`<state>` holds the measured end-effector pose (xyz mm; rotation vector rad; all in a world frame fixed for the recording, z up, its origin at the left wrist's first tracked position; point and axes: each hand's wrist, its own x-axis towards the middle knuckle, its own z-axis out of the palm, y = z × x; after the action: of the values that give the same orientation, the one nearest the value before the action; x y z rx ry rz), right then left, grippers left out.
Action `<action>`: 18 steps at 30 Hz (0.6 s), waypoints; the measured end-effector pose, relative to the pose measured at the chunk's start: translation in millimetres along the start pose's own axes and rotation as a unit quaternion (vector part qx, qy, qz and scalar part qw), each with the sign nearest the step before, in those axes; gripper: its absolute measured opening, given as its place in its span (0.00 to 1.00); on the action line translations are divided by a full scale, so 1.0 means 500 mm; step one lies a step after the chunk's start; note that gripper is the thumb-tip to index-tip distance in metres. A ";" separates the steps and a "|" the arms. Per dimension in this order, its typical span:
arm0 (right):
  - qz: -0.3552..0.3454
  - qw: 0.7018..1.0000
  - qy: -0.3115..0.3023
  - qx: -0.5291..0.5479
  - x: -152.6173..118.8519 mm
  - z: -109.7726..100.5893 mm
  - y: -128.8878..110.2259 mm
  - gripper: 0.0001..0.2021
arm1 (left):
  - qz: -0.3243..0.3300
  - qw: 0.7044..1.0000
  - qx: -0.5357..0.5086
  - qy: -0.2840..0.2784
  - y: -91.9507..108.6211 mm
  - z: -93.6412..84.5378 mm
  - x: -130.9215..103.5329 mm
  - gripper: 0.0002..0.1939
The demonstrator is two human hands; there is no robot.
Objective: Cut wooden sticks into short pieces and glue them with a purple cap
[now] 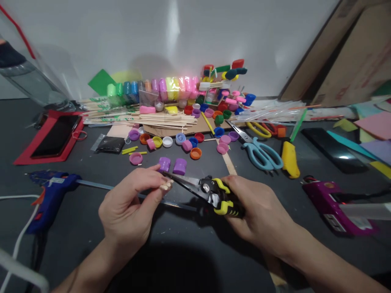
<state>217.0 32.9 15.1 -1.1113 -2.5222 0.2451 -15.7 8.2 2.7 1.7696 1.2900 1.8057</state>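
My left hand (130, 209) is closed, its thumb and fingers pinching a few short wooden stick pieces (166, 186) with pale cut ends. My right hand (262, 215) is wrapped around the handles of black-and-yellow snips (210, 192). The snips point left, and their blade tips reach to my left fingertips, right by the stick ends. Whether the blades touch the wood I cannot tell. Just beyond the blades stand two purple cap pieces (180, 166). A clear glue stick (179, 205) lies partly behind my left hand.
A blue glue gun (55, 195) lies at left near a phone (56, 136) on red sheet. Wooden skewers (168, 120), coloured bottle caps (195, 153) and paint pots (165, 87) fill the back. Blue scissors (262, 152), a yellow cutter (290, 158) and a magenta device (339, 207) lie at right.
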 end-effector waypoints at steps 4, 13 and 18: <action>0.047 0.997 0.003 0.065 0.005 0.002 0.002 0.08 | -0.078 0.996 -0.031 0.001 0.003 0.002 0.002 0.12; 0.054 0.996 -0.007 0.072 0.016 -0.008 0.015 0.15 | -0.307 0.928 -0.209 -0.024 -0.002 0.001 0.004 0.07; 0.029 0.997 -0.024 0.066 0.020 -0.020 0.021 0.14 | -0.349 0.911 -0.202 -0.078 0.006 -0.004 0.011 0.07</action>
<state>221.8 47.3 23.9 -1.1401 -2.4764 0.4514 -17.6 10.1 8.8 1.0162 1.1660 1.3515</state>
